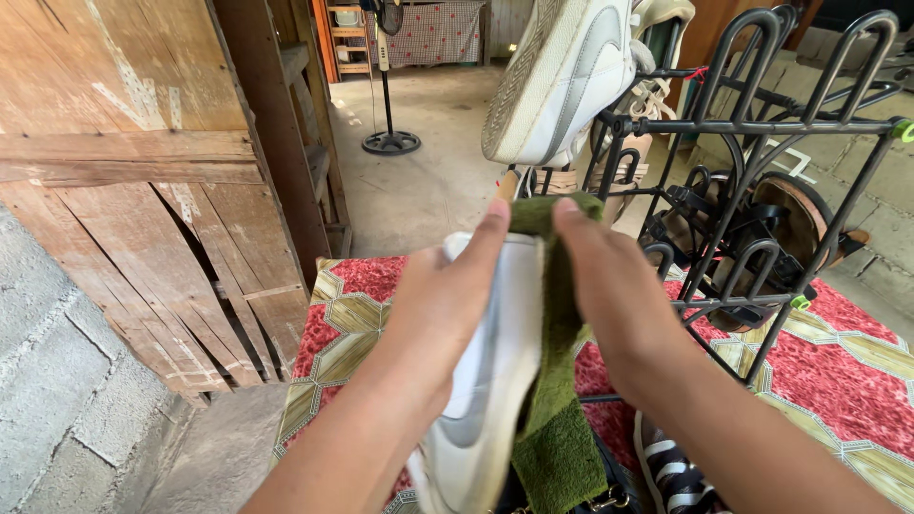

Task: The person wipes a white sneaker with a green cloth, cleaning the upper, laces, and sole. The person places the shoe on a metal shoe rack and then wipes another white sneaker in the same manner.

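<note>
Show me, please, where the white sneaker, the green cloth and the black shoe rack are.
white sneaker (490, 381), head view, on its side panel.
green cloth (562, 447), head view, on its lower hanging part.
black shoe rack (752, 125), head view, on its top bar.

A: What's in my left hand (433, 314)?
B: White shoe (490, 381), smooth leather look, faint sheen, grey panel matt.
A: My right hand (619, 295) presses a green cloth (557, 428). Fuzzy, matt, towel-like nap.
B: Rack (762, 124)?
A: Black metal tubing, slightly glossy paint.
B: Wall (143, 190)?
A: Bare wood planks, rough, weathered, cracked. Grey blocks (57, 381) beside it, coarse.
B: Mat (857, 371)?
A: Smooth sheet, printed red pattern.
</note>
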